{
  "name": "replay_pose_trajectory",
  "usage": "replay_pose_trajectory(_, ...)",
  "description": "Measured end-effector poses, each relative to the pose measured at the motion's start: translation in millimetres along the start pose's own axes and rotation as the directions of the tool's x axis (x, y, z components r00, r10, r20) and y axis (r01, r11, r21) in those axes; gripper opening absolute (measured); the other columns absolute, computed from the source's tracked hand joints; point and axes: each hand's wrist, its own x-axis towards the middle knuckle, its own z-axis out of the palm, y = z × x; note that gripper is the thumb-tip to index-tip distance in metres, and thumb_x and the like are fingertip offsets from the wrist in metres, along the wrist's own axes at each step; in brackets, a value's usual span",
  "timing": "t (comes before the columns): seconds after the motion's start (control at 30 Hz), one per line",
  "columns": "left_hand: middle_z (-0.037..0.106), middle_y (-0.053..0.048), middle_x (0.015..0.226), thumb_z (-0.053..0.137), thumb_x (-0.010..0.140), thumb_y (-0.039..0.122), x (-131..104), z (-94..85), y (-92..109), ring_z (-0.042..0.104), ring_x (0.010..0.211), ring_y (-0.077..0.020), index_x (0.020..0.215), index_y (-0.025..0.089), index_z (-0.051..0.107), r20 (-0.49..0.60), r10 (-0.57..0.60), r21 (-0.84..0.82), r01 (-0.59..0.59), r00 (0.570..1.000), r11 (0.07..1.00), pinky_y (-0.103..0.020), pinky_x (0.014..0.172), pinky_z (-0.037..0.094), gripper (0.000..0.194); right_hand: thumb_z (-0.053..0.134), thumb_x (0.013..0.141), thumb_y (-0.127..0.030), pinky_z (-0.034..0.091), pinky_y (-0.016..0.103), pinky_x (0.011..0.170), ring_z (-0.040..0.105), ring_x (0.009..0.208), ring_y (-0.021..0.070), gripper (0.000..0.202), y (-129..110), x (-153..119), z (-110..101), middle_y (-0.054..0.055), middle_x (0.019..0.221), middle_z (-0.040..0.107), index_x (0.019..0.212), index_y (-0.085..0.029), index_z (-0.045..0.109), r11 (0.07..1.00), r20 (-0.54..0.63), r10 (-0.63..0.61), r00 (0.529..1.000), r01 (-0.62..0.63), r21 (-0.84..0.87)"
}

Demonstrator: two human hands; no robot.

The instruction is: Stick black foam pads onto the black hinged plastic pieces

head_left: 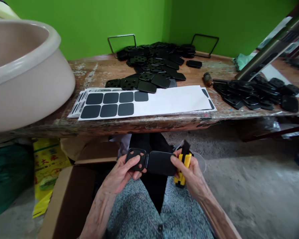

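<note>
In my left hand (122, 174) is the holed half of a black hinged compact case (161, 163), unfolded flat above my lap. My thumb presses on the holed face and the fingers curl beneath. At the other end, my right hand (189, 169) pinches the smooth lid half between thumb and fingers. That same hand also grips a yellow utility knife (186, 161), its dark tip pointing up and away from me. On the bench ahead lies a sheet of dark rounded-square stickers (109, 110), with part of its white backing bare and more sheets beneath.
A heap of black cases (154, 63) covers the bench's back, between two wire bookends. Another pile (256, 91) lies right, by a wooden-handled tool (207, 79) and a slanting metal post (271, 46). A large pale basin (27, 76) stands left; a cardboard box (56, 199) sits below.
</note>
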Motion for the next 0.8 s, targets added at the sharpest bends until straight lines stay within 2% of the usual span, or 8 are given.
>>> replay_pose_trajectory(0.07,0.055,0.002,0.056,0.069,0.076,0.027,-2,-1.7,2,0.045,0.04,-0.0057,0.088,0.014,0.065,0.01,-0.002,-0.029,0.002,1.0,1.0,-0.019,0.042,0.031,0.018,0.064,0.079,-0.041,0.031,0.019,0.04,0.038,0.041,0.0064,0.023,1,1,3,-0.007,0.055,0.046,0.077,-0.021,0.054,0.986,0.007,0.059,0.998,-0.059,0.154)
replay_pose_trajectory(0.17,0.054,0.002,0.054,0.069,0.076,0.027,-5,-3.2,4,0.043,0.04,-0.005,0.088,0.014,0.065,-0.013,0.014,-0.056,-0.015,1.0,0.998,-0.018,0.041,0.029,0.018,0.063,0.079,-0.042,0.032,0.02,0.042,0.04,0.04,0.0055,0.024,0,2,5,-0.004,0.06,0.053,0.078,-0.019,0.056,0.979,0.015,0.06,0.998,-0.062,0.194)
replay_pose_trajectory(0.33,0.057,0.001,0.057,0.07,0.076,0.028,-5,-2.4,3,0.045,0.041,-0.0056,0.088,0.014,0.064,-0.067,0.04,-0.024,-0.042,0.997,0.999,-0.02,0.044,0.032,0.019,0.071,0.075,-0.038,0.03,0.019,0.041,0.038,0.042,0.0051,0.028,1,-1,4,-0.006,0.057,0.048,0.089,-0.017,0.059,0.997,0.059,0.058,0.997,-0.061,0.055)
replay_pose_trajectory(0.47,0.063,-0.005,0.068,0.062,0.081,0.042,-5,-0.3,2,0.053,0.051,-0.0099,0.085,0.012,0.065,-0.101,0.076,-0.179,-0.093,0.992,0.979,-0.024,0.05,0.039,0.031,0.07,0.078,-0.039,0.031,0.019,0.042,0.039,0.044,0.0057,0.029,6,-5,4,-0.007,0.06,0.048,0.093,-0.02,0.055,0.998,0.039,0.058,0.998,-0.06,0.037)
replay_pose_trajectory(0.53,0.064,-0.007,0.076,0.055,0.085,0.046,-6,0.8,3,0.056,0.058,-0.013,0.092,0.012,0.066,-0.076,0.076,-0.295,-0.095,0.994,0.951,-0.027,0.056,0.043,0.036,0.07,0.078,-0.04,0.032,0.019,0.043,0.04,0.045,0.0062,0.03,7,-6,4,-0.006,0.062,0.048,0.094,-0.021,0.054,0.995,0.017,0.077,0.997,-0.078,0.059)
replay_pose_trajectory(0.6,0.064,-0.007,0.086,0.052,0.088,0.04,-9,1.8,5,0.057,0.064,-0.0144,0.106,0.015,0.064,-0.03,0.102,-0.374,-0.105,0.994,0.921,-0.029,0.059,0.044,0.033,0.07,0.077,-0.041,0.032,0.019,0.043,0.04,0.046,0.0062,0.03,6,-7,5,-0.006,0.062,0.049,0.094,-0.021,0.054,0.993,0.024,0.094,0.995,-0.095,0.074)
replay_pose_trajectory(0.7,0.062,-0.006,0.097,0.048,0.09,0.033,-12,2.8,9,0.056,0.067,-0.0143,0.128,0.024,0.051,0.052,0.154,-0.426,-0.117,0.987,0.897,-0.029,0.058,0.043,0.039,0.069,0.078,-0.041,0.031,0.019,0.044,0.04,0.045,0.0059,0.03,5,-8,6,-0.006,0.06,0.05,0.092,-0.02,0.054,0.99,0.063,0.105,0.992,-0.111,0.087)
replay_pose_trajectory(0.8,0.061,-0.003,0.094,0.045,0.091,0.035,-14,2.9,10,0.055,0.062,-0.0129,0.126,0.028,0.051,0.088,0.166,-0.434,-0.112,0.982,0.894,-0.029,0.055,0.042,0.036,0.069,0.078,-0.042,0.032,0.019,0.044,0.039,0.044,0.0056,0.03,6,-9,6,-0.006,0.057,0.049,0.093,-0.021,0.053,0.99,0.082,0.106,0.991,-0.113,0.081)
